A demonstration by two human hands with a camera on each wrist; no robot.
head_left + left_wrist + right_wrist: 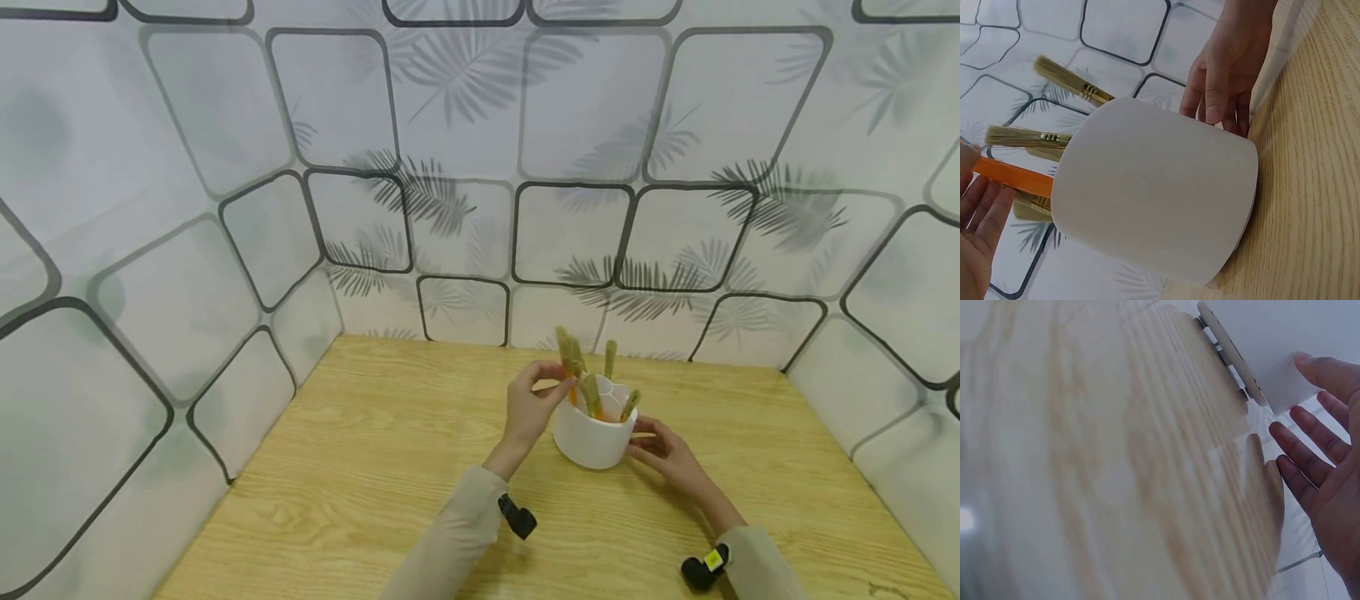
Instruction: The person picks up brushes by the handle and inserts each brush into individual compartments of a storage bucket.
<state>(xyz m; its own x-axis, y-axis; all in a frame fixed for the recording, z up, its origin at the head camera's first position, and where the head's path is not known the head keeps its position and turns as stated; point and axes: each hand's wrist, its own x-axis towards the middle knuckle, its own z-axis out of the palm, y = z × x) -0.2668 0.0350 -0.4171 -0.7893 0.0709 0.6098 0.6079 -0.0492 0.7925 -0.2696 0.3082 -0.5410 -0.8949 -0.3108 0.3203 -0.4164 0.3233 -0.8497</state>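
Observation:
A white round pot (592, 442) stands on the wooden table with several paintbrushes in it, bristles up. At its left rim my left hand (531, 404) pinches the orange handle (1029, 179) of a paintbrush between thumb and fingers. The handle's lower end is hidden inside the pot. My right hand (671, 458) rests at the pot's lower right side, thumb tip (1304, 359) against the wall and the other fingers loosely extended. Other brushes, such as a paintbrush (611, 358) at the back and a paintbrush (630, 406) at the right, lean on the rim.
The pot's base has small dark feet (1225, 357) on its underside. The wooden table (360, 467) meets patterned white walls (465, 225) at the back and both sides. Each sleeve carries a black wrist camera, such as the left camera (517, 517).

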